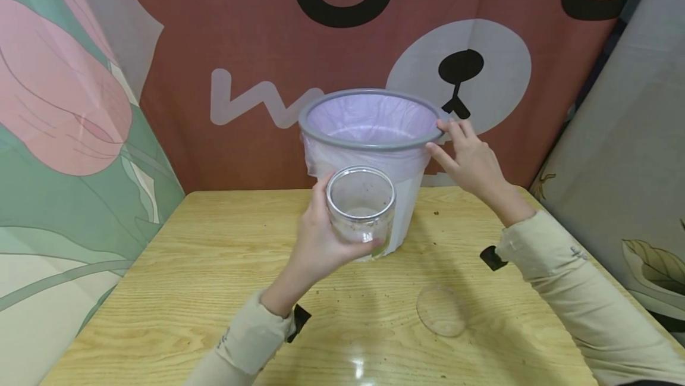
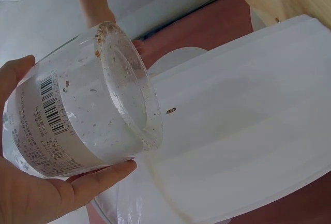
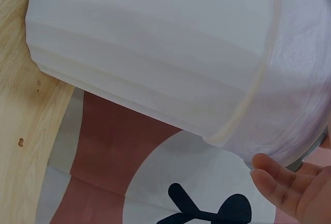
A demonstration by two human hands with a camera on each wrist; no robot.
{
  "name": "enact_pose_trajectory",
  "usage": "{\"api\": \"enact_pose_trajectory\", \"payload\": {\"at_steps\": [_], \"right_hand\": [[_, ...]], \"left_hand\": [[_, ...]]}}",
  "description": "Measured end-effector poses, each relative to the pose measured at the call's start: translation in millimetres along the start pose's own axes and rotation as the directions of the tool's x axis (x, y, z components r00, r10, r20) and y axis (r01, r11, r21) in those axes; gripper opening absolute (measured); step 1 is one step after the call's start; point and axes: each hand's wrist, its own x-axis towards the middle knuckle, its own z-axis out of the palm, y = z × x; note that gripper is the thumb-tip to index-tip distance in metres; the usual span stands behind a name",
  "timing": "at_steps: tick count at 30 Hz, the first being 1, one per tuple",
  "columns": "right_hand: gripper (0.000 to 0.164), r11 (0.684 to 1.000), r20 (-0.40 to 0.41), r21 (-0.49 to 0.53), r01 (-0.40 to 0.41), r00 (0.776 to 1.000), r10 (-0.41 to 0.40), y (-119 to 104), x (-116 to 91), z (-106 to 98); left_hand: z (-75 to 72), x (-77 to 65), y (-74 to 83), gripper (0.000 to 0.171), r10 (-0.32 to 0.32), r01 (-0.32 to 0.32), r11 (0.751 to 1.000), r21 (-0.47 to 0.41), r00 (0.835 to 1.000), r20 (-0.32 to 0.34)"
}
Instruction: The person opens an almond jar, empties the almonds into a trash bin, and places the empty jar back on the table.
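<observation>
My left hand (image 1: 316, 240) grips a clear plastic jar (image 1: 355, 228) in front of the white trash bin, fingers round one side and thumb round the other. A barcode label (image 2: 49, 125) wraps the jar, and brown crumbs cling inside near its base, in the left wrist view. The jar's open mouth shows in the head view. At the bin's right side, my right hand (image 1: 473, 160) holds the grey rim (image 1: 369, 147), thumb outside and fingers at the top edge. A thin purple bag (image 1: 369, 115) lines the trash bin (image 1: 409, 195) and folds over its rim.
A clear round lid (image 1: 441, 311) lies on the wooden table (image 1: 214, 291), right of the middle. Small dark crumbs (image 1: 436, 213) are scattered over the tabletop. Behind the table hangs a cartoon-print curtain (image 1: 241, 35), and patterned cloth covers both sides.
</observation>
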Motion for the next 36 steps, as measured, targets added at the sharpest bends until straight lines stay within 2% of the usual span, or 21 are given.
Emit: {"api": "enact_pose_trajectory", "payload": {"at_steps": [12,36], "right_hand": [[0.056,1.0,-0.013,0.002,0.007,1.0,-0.007,0,0,1],[0.055,1.0,0.0,0.009,-0.009,1.0,0.009,0,0,1]], "left_hand": [[10.7,-9.6,-9.2,0.099,-0.009,0.01,0.999,-0.05,1.0,0.02],[26.1,-30.3,-19.3,0.102,-0.061,0.066,0.996,-0.057,0.995,0.082]]}}
